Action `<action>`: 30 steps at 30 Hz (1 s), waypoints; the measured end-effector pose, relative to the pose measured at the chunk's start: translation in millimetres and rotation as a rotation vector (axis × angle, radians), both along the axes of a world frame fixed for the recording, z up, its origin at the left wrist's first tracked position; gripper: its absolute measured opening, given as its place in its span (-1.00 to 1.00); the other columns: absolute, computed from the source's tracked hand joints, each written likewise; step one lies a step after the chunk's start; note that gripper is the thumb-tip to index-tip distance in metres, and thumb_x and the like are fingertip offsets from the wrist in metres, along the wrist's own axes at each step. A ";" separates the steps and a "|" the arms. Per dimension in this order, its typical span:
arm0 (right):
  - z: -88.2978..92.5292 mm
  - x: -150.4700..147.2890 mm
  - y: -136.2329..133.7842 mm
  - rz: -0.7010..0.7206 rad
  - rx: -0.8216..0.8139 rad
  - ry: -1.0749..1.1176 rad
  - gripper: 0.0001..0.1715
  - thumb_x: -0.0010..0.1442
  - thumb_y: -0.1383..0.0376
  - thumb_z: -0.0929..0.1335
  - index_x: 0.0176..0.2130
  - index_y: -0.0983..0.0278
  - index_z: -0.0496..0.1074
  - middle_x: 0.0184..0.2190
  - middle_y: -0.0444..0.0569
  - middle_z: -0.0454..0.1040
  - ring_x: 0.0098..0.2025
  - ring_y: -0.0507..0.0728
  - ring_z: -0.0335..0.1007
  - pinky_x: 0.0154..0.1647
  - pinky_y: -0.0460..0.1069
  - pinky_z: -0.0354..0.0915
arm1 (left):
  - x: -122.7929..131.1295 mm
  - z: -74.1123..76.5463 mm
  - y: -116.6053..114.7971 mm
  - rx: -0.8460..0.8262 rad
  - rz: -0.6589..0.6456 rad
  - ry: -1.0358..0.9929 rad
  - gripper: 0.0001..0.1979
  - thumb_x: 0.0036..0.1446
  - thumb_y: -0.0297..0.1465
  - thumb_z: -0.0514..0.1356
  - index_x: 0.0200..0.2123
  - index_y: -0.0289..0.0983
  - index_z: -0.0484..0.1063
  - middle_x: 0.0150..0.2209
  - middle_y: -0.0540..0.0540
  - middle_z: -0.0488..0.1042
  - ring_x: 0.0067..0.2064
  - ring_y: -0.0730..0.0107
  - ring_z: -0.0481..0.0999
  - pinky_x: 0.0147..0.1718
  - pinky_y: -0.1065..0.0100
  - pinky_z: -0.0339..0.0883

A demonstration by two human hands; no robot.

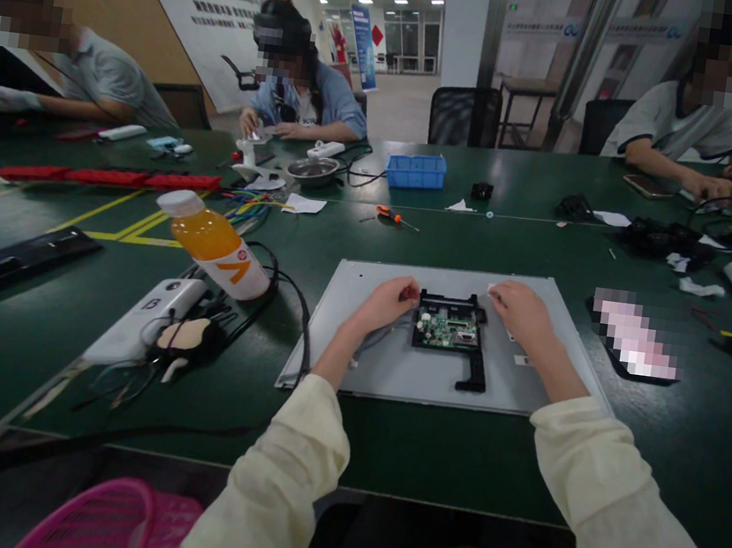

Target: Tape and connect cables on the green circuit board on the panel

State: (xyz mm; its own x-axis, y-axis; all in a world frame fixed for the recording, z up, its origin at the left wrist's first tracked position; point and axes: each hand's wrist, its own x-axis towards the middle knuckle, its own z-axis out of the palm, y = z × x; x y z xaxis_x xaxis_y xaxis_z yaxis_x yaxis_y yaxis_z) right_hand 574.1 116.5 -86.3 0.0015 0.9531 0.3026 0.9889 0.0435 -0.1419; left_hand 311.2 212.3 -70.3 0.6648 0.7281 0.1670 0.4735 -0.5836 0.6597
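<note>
A flat grey panel (386,374) lies on the green table before me. On its middle sits a green circuit board (449,330) in a black plastic frame (475,372), whose leg extends toward me. My left hand (393,302) is closed at the frame's upper left corner, its fingertips pinched together; what they hold, if anything, is hidden. Beyond the frame's upper right side, my right hand (521,313) is also closed in a pinch. A tiny white bit shows at its fingertips, too small to name. Grey wires (382,334) run over the panel beneath my left wrist.
An orange drink bottle (215,247) leans over a white power bank (147,318) and cables on the left. A phone (632,333) lies right of the panel. Farther back are a screwdriver (394,217), a blue bin (415,172) and a metal bowl (313,170). Several people sit around the table.
</note>
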 end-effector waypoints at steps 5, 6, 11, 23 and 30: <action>1.6 0.3 1.2 0.002 -0.017 -0.039 -0.72 0.29 0.36 0.22 -0.16 0.29 0.49 -0.18 0.08 0.52 -0.12 0.19 0.38 -0.17 0.00 0.20 | -0.9 -2.4 2.2 0.007 0.026 -0.022 -0.90 0.00 -0.47 0.13 -0.34 -0.25 0.36 -0.33 0.00 0.44 -0.27 0.39 0.44 -0.19 0.32 0.33; 1.4 0.0 1.4 -0.005 -0.016 -0.042 -0.72 0.29 0.36 0.21 -0.16 0.28 0.49 -0.19 0.08 0.52 -0.12 0.19 0.39 -0.18 0.00 0.20 | -1.3 -2.8 3.1 0.000 0.030 -0.025 -0.91 0.00 -0.48 0.13 -0.34 -0.26 0.36 -0.33 0.00 0.44 -0.27 0.39 0.44 -0.20 0.32 0.33; 0.6 -1.5 0.9 -0.036 0.024 -0.029 -0.70 0.28 0.38 0.20 -0.18 0.28 0.50 -0.19 0.07 0.53 -0.13 0.20 0.40 -0.20 0.01 0.23 | -2.6 -2.5 5.1 -0.037 0.034 -0.041 -0.89 -0.01 -0.51 0.10 -0.36 -0.26 0.36 -0.35 0.01 0.45 -0.27 0.40 0.45 -0.19 0.32 0.35; 8.2 -26.6 -0.5 0.110 0.288 0.114 -0.71 0.27 0.37 0.21 -0.18 0.25 0.49 -0.13 0.02 0.55 0.07 0.19 0.33 0.24 0.21 -0.05 | -1.2 13.7 -14.9 -0.024 -0.032 0.016 -0.41 0.13 -0.13 0.14 0.17 -0.24 0.18 0.21 -0.21 0.24 0.16 0.18 0.32 0.11 0.18 0.23; 7.1 -46.8 2.0 0.186 0.127 0.102 -0.70 0.25 0.41 0.21 -0.20 0.24 0.51 -0.14 0.05 0.56 0.07 0.19 0.35 0.23 0.22 -0.05 | 0.9 20.1 -26.0 -0.059 -0.196 0.136 -0.07 -0.05 -0.06 0.27 0.30 -0.29 -0.02 0.31 -0.29 0.06 0.31 0.06 0.09 0.27 0.13 -0.03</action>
